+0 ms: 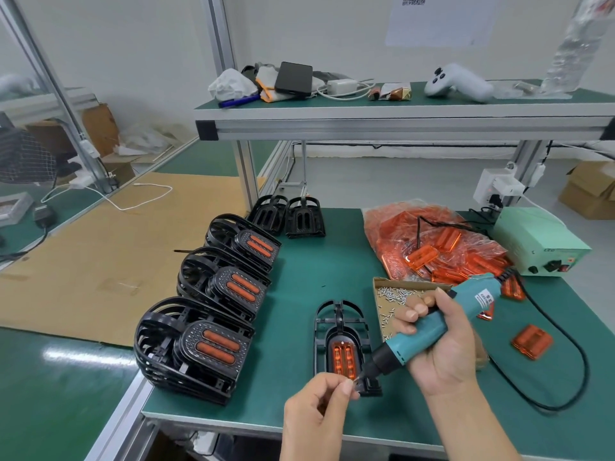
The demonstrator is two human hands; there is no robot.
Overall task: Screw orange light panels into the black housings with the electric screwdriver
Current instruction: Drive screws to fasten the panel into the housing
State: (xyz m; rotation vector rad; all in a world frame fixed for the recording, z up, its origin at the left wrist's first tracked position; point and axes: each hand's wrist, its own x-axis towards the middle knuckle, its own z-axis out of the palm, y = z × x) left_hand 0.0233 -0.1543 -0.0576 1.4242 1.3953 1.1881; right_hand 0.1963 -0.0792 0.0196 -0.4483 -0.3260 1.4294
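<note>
A black housing point(339, 331) lies flat near the table's front edge, with an orange light panel point(342, 359) seated in it. My right hand point(439, 347) grips the teal electric screwdriver point(442, 322), its black tip slanting down to the housing's near right corner. My left hand point(319, 410) pinches a small screw point(354, 379) at the driver's tip. A cardboard tray of screws point(396, 297) sits just behind my right hand.
Three stacks of finished housings point(196, 347) line the table's left edge, with two bare housings point(288, 216) behind. A bag of orange panels point(432, 241) and a green power box point(539, 241) stand at the right. A loose panel point(531, 342) and the driver's cable point(565, 354) lie right.
</note>
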